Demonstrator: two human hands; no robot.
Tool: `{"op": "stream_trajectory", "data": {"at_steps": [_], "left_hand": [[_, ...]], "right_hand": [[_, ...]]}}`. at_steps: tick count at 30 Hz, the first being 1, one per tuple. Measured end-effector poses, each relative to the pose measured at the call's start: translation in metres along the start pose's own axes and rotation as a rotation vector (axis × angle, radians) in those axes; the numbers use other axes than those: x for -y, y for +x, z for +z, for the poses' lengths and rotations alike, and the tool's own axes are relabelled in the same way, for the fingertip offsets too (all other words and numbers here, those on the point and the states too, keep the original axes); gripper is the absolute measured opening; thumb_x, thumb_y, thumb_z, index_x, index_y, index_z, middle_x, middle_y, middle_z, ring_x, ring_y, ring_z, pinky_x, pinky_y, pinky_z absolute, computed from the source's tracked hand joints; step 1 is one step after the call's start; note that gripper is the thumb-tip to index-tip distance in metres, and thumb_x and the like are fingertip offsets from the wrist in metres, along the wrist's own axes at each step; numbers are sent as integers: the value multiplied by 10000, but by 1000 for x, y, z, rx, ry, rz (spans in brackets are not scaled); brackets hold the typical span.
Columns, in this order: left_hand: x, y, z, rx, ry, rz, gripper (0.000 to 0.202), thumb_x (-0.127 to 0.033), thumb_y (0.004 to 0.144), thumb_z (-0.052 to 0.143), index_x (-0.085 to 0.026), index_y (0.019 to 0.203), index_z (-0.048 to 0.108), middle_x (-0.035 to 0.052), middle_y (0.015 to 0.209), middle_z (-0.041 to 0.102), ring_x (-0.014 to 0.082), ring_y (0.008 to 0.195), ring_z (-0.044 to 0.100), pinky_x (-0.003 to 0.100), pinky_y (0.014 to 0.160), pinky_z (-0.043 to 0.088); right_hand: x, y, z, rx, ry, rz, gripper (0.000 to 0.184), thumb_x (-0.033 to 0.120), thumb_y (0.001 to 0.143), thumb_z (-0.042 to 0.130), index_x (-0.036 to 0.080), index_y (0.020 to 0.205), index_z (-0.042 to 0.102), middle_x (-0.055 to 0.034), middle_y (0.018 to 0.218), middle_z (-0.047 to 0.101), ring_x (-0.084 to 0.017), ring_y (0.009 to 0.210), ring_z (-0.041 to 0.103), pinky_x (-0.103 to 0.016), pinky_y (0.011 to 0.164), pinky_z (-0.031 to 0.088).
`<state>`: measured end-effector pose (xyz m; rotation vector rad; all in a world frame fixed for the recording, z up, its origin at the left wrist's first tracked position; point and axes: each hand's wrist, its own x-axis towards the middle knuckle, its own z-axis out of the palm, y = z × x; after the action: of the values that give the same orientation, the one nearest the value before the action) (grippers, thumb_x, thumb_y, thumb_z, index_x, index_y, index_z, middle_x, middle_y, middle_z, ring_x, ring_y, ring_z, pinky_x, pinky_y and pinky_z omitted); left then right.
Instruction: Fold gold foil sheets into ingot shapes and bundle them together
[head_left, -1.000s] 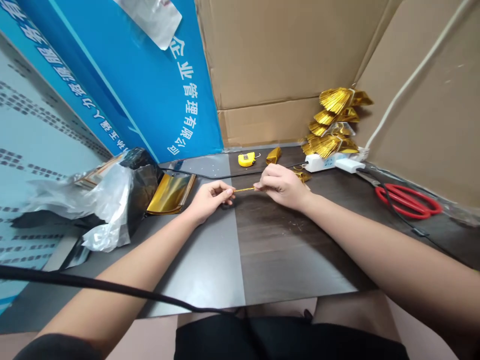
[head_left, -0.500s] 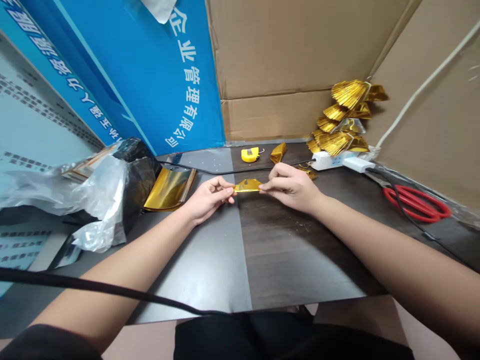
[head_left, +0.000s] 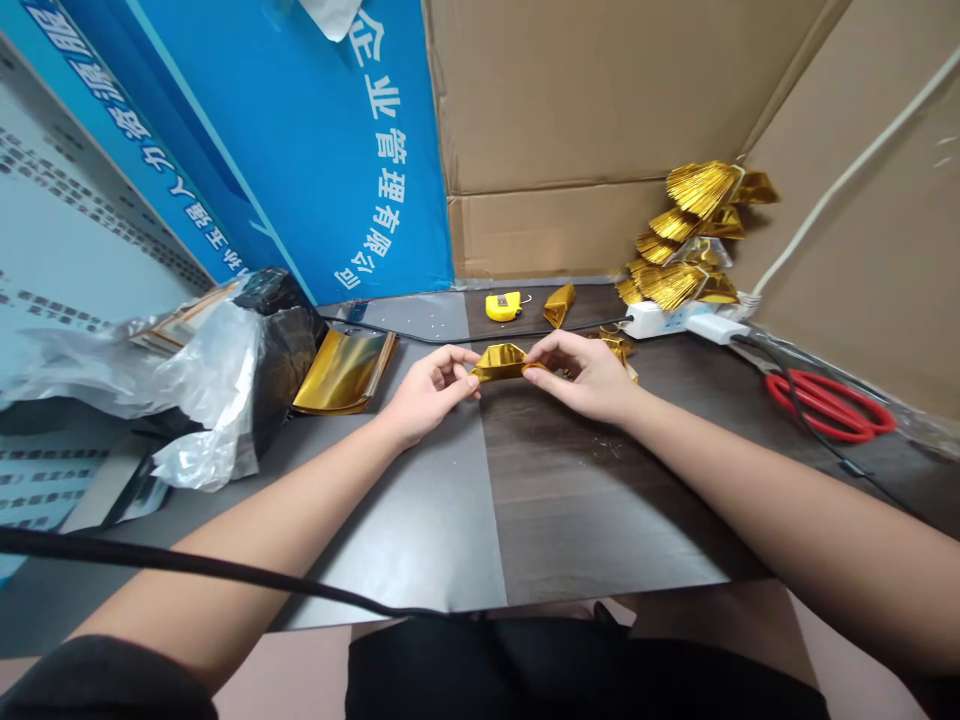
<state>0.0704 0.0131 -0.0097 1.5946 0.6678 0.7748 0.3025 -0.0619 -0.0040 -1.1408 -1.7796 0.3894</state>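
Note:
A small folded piece of gold foil paper (head_left: 500, 361) is stretched between my two hands, just above the table. My left hand (head_left: 433, 394) pinches its left end between thumb and fingers. At the opposite end, my right hand (head_left: 581, 374) grips the foil in the same way. The folded paper has a raised, trough-like shape with shiny faces. Behind my right hand, more gold foil (head_left: 616, 345) lies partly hidden. Beyond the hands a folded gold foil piece (head_left: 559, 305) rests beside a yellow tape measure (head_left: 503, 306).
A stack of gold foil sheets (head_left: 345, 372) lies left, next to a crumpled plastic bag (head_left: 217, 400). Fanned gold foil bundles (head_left: 679, 240) are piled at the back right by a white power strip (head_left: 660, 320). Red-handled scissors (head_left: 829, 405) lie right. A black cable (head_left: 225, 575) crosses in front.
The foil piece has opened from a flatter strip into a raised, hollow shape. Both hands remain on its ends, with the fingers slightly shifted. The view has moved a little.

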Motion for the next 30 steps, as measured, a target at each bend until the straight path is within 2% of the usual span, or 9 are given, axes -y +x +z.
{"op": "stream_trajectory", "data": {"at_steps": [3,6,11,17,20,22,24,26,30], "left_hand": [[-2,-2,2,24,104,-1,519,-569,703,813,-146,929,615,-8,780,657,83,700,585,209,699,452],[-4,-4,4,48,206,0,472,-569,721,777,-146,833,602,-15,755,629,74,666,529,195,635,398],[-8,-7,9,80,287,8,403,-522,747,740,-143,819,624,-22,710,617,72,630,503,187,593,372],[-16,-9,12,89,401,11,297,-431,768,687,-137,744,654,-35,650,586,61,613,463,181,595,370],[-17,-10,9,73,441,20,331,-462,772,677,-132,789,685,-25,679,608,64,618,465,181,584,361],[-17,-10,8,55,464,17,361,-486,771,677,-130,824,698,-12,705,629,70,627,481,183,583,363],[-16,-11,7,52,498,23,367,-494,772,672,-130,809,696,-10,697,621,70,626,480,184,583,362],[-15,-11,7,67,531,39,358,-489,777,661,-132,781,686,-16,672,601,65,612,466,183,576,355],[-15,-11,8,125,588,89,327,-464,793,652,-139,780,684,-18,672,615,62,601,466,181,571,352]], "right_hand": [[2,-1,5,19,79,41,188,341,861,700,196,944,614,-29,797,697,-157,670,645,-288,608,514],[5,-2,8,89,90,62,216,349,876,682,196,1002,596,-13,762,678,-144,627,609,-273,568,469],[11,-5,14,168,61,54,208,325,892,665,199,1032,577,17,713,675,-114,572,548,-243,533,398],[15,-5,12,229,-69,-8,284,326,901,661,189,1144,606,15,750,723,-123,606,618,-250,587,448],[14,2,-11,199,-212,-79,332,401,910,659,187,1163,645,-33,863,761,-173,737,697,-295,680,509],[9,8,-35,62,-362,-103,301,411,923,618,182,1109,677,-70,908,752,-206,778,699,-338,711,530],[0,14,-64,34,-530,-120,285,404,898,621,195,1078,692,-94,981,741,-260,919,689,-418,836,542],[-12,16,-90,206,-589,-127,263,323,879,572,224,1087,700,-97,1083,729,-302,1059,655,-500,953,517],[-33,12,-120,461,-468,-11,549,157,776,482,233,1295,643,-90,1328,659,-297,1238,612,-525,1068,494]]}}
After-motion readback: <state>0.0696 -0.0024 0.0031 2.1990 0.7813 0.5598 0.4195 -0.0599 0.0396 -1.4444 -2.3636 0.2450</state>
